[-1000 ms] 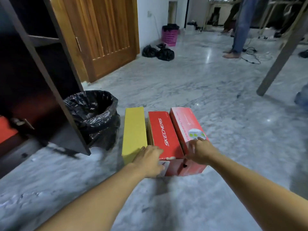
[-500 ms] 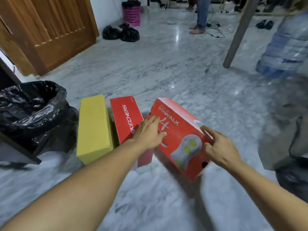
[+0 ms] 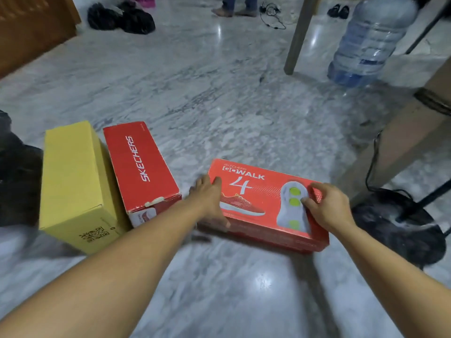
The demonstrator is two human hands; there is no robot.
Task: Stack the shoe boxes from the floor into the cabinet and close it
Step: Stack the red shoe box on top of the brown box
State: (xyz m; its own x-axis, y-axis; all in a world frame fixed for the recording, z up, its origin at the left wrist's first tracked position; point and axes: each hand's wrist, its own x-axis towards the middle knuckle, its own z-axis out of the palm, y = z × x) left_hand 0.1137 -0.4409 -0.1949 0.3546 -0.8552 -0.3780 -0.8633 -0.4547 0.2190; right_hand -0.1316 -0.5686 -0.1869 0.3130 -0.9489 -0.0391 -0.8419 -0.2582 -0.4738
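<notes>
Three shoe boxes are on the marble floor. A yellow box (image 3: 75,181) stands on its side at the left, with a red Skechers box (image 3: 140,164) touching its right side. An orange-red Go Walk box (image 3: 258,198) lies flat, lid up, to the right of them. My left hand (image 3: 210,203) grips that box's left end, thumb on the near edge. My right hand (image 3: 327,206) rests on the lid's right part, fingers curled over the printed sole. The cabinet is out of view.
A black bin bag (image 3: 14,172) sits at the left edge. A wooden door (image 3: 31,25) is at the back left. A large water bottle (image 3: 371,37) and table legs (image 3: 299,35) stand at the back right. A black round stand base (image 3: 395,223) lies right of the box. A person's feet (image 3: 234,11) are far back.
The Go Walk box went from standing on its side against the red box to lying flat, apart from it on the right. Both hands moved with it. The view swung right.
</notes>
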